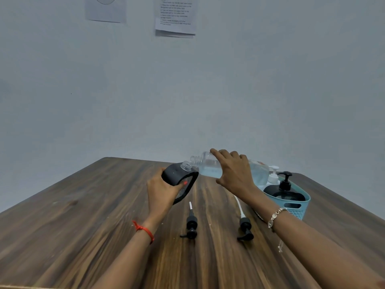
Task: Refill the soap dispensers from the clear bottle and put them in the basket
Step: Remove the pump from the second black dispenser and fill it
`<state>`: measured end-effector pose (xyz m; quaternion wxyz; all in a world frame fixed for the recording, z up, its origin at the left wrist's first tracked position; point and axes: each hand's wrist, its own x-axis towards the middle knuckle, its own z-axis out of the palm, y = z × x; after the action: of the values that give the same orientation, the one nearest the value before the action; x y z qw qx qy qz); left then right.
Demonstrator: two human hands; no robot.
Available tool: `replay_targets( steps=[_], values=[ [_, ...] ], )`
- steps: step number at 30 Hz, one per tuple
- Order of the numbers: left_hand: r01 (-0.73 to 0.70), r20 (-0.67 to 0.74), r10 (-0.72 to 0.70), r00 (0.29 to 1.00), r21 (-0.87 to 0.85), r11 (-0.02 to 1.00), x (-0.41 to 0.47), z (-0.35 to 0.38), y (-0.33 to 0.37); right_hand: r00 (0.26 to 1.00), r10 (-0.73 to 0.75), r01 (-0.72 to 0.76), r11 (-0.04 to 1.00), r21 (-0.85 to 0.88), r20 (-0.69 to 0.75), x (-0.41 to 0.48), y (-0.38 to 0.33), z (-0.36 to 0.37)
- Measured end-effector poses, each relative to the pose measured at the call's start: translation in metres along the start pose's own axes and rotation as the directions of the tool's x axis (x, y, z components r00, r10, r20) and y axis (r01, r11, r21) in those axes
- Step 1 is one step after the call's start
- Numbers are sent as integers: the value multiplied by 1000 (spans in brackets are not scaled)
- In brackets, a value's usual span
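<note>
My left hand (161, 191) grips a black soap dispenser (177, 176) with a clear open neck, tilted toward the right above the table. My right hand (233, 172) holds the clear bottle (208, 165) on its side, its open mouth next to the dispenser's neck; clear liquid sits in its lower part. Two black pump heads lie on the table near me, one (191, 225) with a short white tube and the other (245, 227) with a longer curved tube. A light blue basket (295, 205) at the right holds a black dispenser (285, 191) and a white-pumped one (273, 174).
The wooden table (83, 215) reaches back to a pale wall with two paper sheets (176, 16) taped high up. A dark object lies partly hidden under my right forearm beside the basket.
</note>
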<state>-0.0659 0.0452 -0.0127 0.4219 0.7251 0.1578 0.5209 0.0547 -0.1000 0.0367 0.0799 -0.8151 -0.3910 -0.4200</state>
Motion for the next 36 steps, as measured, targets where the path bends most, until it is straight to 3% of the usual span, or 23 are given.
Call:
replay_targets(
  steps=[10, 25, 36],
  values=[
    [6, 8, -6, 1000, -1, 1000, 0, 3, -3, 999, -16, 15, 999, -30, -47, 0, 4, 5],
    [13, 23, -13, 1000, 7, 1000, -1, 7, -11, 999, -10, 10, 1000, -13, 50, -5, 5, 3],
    [19, 33, -20, 999, 21, 1000, -5, 12, -14, 1000, -14, 14, 999, -34, -1, -10, 10, 7]
  ],
)
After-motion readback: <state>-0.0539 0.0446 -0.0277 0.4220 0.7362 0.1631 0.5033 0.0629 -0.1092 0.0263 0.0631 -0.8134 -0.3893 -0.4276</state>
